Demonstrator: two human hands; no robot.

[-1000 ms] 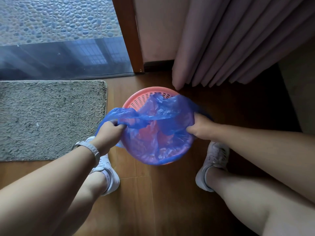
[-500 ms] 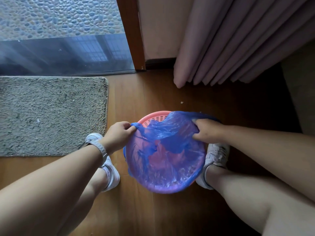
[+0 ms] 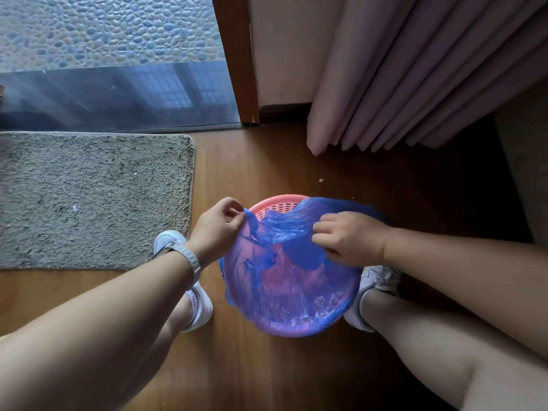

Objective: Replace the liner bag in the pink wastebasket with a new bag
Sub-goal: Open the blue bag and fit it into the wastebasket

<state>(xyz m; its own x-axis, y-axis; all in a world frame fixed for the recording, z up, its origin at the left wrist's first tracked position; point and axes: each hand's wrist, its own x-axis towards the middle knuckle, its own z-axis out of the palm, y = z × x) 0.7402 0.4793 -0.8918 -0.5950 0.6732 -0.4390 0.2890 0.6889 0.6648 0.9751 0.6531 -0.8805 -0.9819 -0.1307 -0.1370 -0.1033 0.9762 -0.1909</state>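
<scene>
Pinching blue bag w/ both hands, over wastebasket

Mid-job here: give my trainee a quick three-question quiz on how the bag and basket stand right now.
1. True or false: the blue bag already covers the whole rim of the pink basket.
2. Which hand pinches the bag's edge at the basket's left side? A) left hand B) right hand C) neither
3. Fill in: the part of the rim still bare is the ____ side, toward the curtain.

Key
1. False: the far rim shows bare pink plastic with holes.
2. A: its fingers pinch the edge there, while the right hand grips the bag nearer the right side.
3. Far.
</scene>
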